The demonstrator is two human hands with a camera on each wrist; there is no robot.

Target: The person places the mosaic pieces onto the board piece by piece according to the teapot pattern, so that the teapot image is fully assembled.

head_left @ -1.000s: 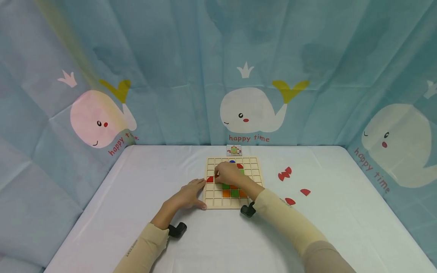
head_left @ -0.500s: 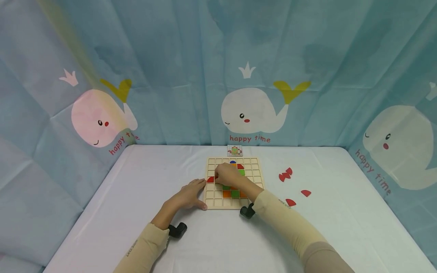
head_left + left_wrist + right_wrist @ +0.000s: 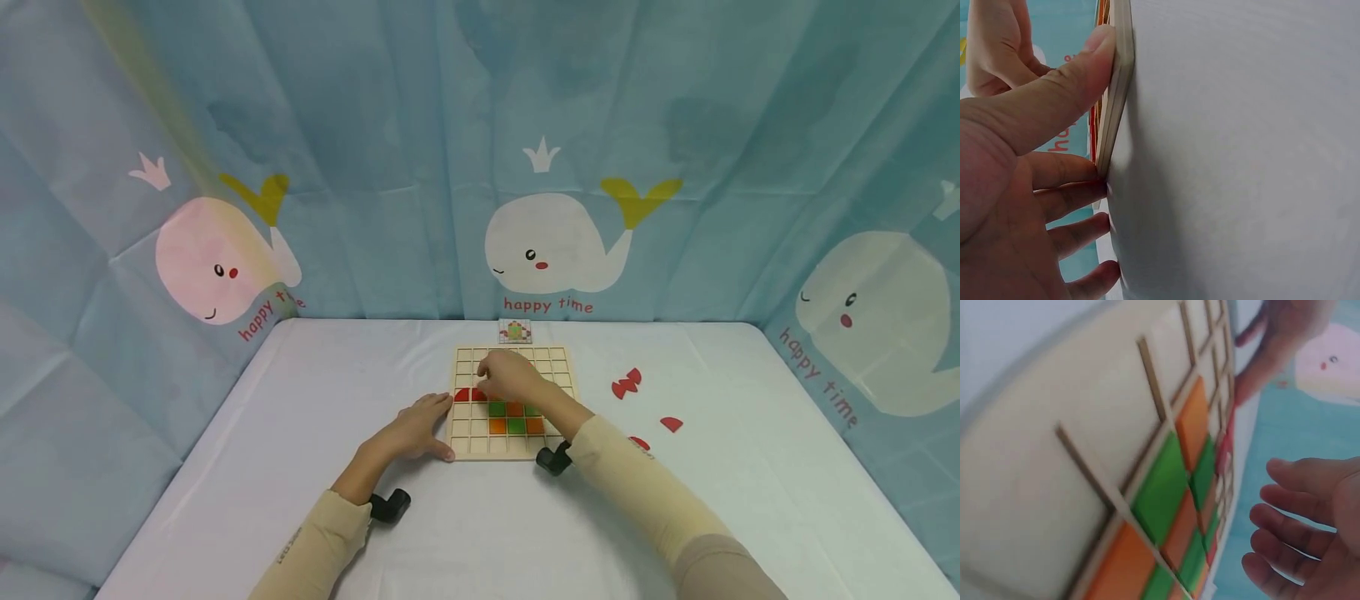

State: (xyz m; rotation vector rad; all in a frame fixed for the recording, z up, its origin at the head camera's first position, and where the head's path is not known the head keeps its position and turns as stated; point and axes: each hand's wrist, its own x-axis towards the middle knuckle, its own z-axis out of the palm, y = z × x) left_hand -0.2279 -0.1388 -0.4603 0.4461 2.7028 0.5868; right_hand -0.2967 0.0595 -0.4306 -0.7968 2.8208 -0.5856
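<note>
A wooden grid board [image 3: 487,457] lies on the white table. My left hand [image 3: 412,429] rests at its left front corner. In the left wrist view the thumb [image 3: 1072,81] presses the board's edge and the other fingers touch the adjoining side. My right hand [image 3: 513,377] hovers over the board's far half, its fingers loosely bent and holding nothing in the right wrist view. Just left of it, two red quarter-circle pieces [image 3: 462,395] sit side by side in grid cells. Green squares [image 3: 1161,490] and orange squares [image 3: 1192,425] fill a block nearby. The right hand hides several cells.
Right of the board lie loose red quarter-circle pieces [image 3: 626,383], with another piece [image 3: 671,423] nearer the front. One more red piece [image 3: 640,442] is partly covered by the right sleeve. A small pattern card [image 3: 515,331] lies behind the board, before the whale-print curtain [image 3: 375,250].
My right hand has let go of the second red quarter-circle piece, which now shows in its cell, and has shifted slightly right and away from me. The left hand has stayed put.
</note>
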